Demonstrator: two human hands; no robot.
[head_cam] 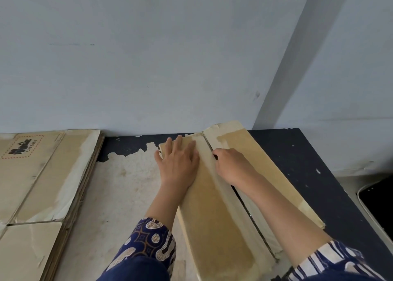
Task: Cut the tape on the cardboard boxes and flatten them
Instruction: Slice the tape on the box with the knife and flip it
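step in hand looks like the tape cut on the long tan cardboard box (214, 206), which lies on the worn dark tabletop (297, 153) running from the near edge up to the pale blue wall (170, 57). left hand (177, 160) is spread flat, fingers straight, pressing the left top flap down near the far end. right hand (230, 164) is curled over the centre seam (207, 142); a small dark tip shows just under its fingers, likely a blade, but too small to be sure, and i cannot tell exactly how it is pinched. behind the right hand, toward the near end, the seam shows as an open dark gap with the whitish tape strip (225, 197) along the left flap's edge, so my read is that most of the seam is already slit and only the short stretch at the far end remains. next move calls for running the tool straight on to the far edge, keeping the left fingers off the seam line, then opening the flaps and pressing the box flat. risk: blade slipping off the end toward the wall or the bracing fingers. a stack of flattened brown cardboard sheets (42, 174) sits at the left of the table, well apart from the box.
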